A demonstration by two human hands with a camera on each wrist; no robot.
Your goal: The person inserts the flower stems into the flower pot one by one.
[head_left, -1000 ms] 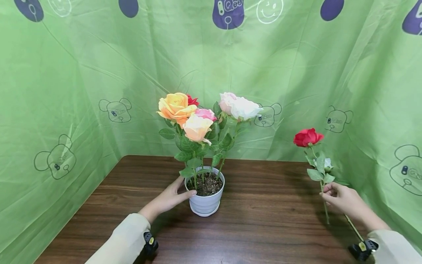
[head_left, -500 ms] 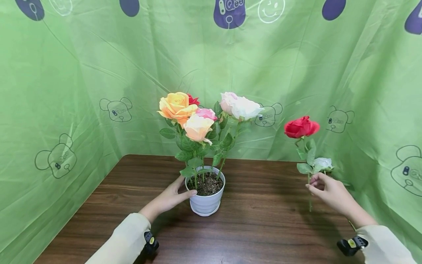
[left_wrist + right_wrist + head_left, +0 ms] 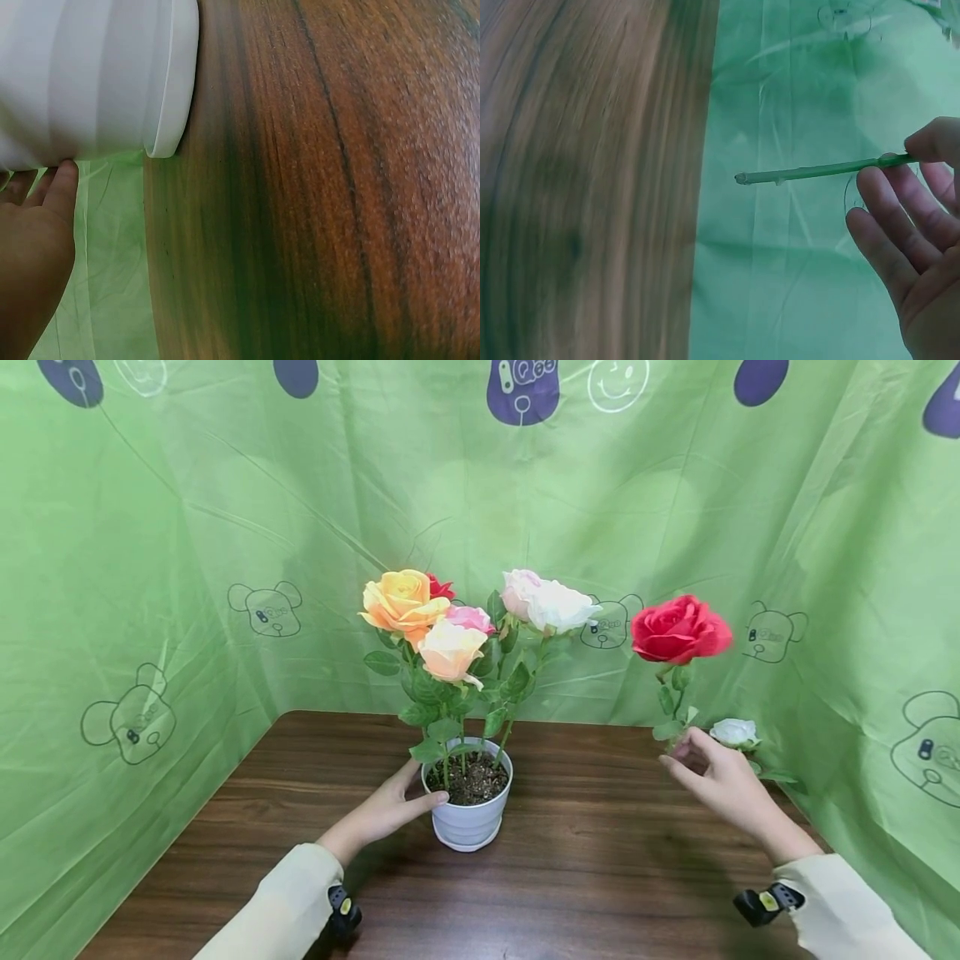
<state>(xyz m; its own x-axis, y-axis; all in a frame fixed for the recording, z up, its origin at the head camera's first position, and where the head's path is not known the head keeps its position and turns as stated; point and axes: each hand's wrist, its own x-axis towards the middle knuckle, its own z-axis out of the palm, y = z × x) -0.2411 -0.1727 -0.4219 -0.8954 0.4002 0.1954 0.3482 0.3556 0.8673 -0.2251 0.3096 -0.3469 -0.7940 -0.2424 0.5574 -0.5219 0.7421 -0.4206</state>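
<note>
A white flower pot (image 3: 468,822) on its saucer stands mid-table, filled with dark soil. Orange, peach, pink, white and red roses rise from it on leafy stems. My left hand (image 3: 384,807) grips the pot's left side, thumb at the rim; the left wrist view shows fingertips against the pot wall (image 3: 82,82). To the right, my right hand (image 3: 722,778) holds a red rose (image 3: 681,628) upright above the table, pinching its stem between thumb and fingers. In the right wrist view the bare lower stem (image 3: 810,172) sticks out below that pinch, its cut end free.
A white rose (image 3: 735,732) lies at the table's back right, partly behind my right hand. The brown wooden table (image 3: 585,860) ends at a green printed curtain (image 3: 322,510) that closes in the back and both sides.
My right hand has carried the red rose up and to the left, away from the white rose, and its bloom has tilted more toward the camera. The left hand and pot stay put.
</note>
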